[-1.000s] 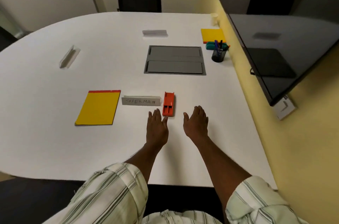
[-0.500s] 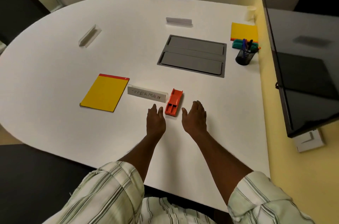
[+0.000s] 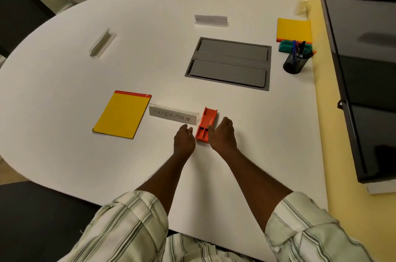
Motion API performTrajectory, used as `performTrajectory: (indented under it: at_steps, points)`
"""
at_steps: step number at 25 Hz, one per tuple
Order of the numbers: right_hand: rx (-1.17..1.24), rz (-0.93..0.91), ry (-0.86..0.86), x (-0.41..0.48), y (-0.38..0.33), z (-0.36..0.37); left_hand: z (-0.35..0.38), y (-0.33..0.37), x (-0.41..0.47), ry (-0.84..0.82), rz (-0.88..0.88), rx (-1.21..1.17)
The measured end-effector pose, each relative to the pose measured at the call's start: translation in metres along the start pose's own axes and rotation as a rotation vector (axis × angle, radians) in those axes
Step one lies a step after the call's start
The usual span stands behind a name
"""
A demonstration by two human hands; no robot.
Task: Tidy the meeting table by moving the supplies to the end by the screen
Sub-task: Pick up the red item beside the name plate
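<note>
Item: orange stapler [image 3: 206, 124], centre frame on counter [image 3: 64, 94]; both hands now closer vs. 1 s ago, flanking it. Left hand [image 3: 183, 139] fingers curled, empty; right hand [image 3: 222, 136] thumb touching stapler, not yet gripping. Pickup looks imminent; dest. w/ pen cup [image 3: 294, 63], upper right by screen [image 3: 368, 68].

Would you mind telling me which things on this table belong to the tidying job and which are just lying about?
For the job:
orange stapler, between both hands
near yellow notepad
"SUPERMAN" name card
two blank name-card holders

Lying about or already by the screen:
grey cable hatch
mesh pen cup
far yellow notepad
paper cup
</note>
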State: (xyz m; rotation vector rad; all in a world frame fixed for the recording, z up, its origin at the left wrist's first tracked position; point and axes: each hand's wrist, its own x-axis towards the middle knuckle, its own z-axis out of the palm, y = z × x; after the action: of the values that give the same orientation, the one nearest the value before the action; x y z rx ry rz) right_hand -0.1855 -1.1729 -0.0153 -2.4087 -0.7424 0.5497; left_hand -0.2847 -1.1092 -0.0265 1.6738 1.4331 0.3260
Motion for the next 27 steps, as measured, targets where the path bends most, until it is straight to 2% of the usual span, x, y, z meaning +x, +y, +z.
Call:
performTrajectory:
  at_steps: [4,13,21,27]
  points:
    - [-0.01,0.07,-0.039,0.026,-0.009,0.013,0.007,0.002,0.022,-0.05,0.019,0.026]
    - [-0.049,0.186,-0.039,0.055,-0.031,0.055,0.001,-0.014,0.049,0.104,0.122,-0.002]
    - [-0.166,0.258,-0.059,0.061,-0.026,0.065,0.013,-0.019,0.047,0.059,0.111,-0.036]
    - [-0.1,0.321,-0.029,0.065,-0.026,0.058,0.022,0.008,0.054,0.022,0.165,-0.074]
